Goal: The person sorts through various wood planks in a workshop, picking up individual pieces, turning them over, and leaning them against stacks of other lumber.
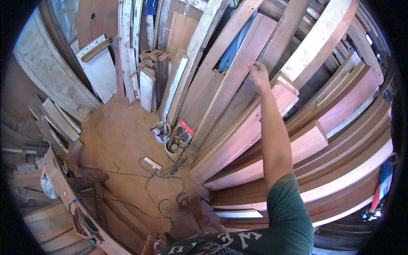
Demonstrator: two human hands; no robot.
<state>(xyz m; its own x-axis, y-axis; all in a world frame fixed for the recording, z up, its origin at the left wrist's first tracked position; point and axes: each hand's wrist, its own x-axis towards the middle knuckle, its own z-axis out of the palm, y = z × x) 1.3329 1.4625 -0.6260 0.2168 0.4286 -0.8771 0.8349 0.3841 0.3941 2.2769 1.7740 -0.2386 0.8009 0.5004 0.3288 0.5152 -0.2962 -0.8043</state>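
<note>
My right hand [258, 75] reaches out in front with its fingers curled. It is over the edges of a reddish plank [236, 65] and a darker weathered plank [280, 38], which lean upright side by side. Whether the fingers grip a plank edge or only rest against it, I cannot tell. Right below the wrist stands a short stack of pinkish board ends [285, 95]. Low in the view, close to my body, my left hand [153, 239] is small and partly cut off; what it may hold is unclear.
Many boards [318, 44] lean around me. On the dusty floor [124, 140] are a bucket of tools [162, 132], a bucket of scraps [174, 149], a white power strip [153, 163] and looping cables [146, 188]. A wooden bench edge [57, 178] runs along the left.
</note>
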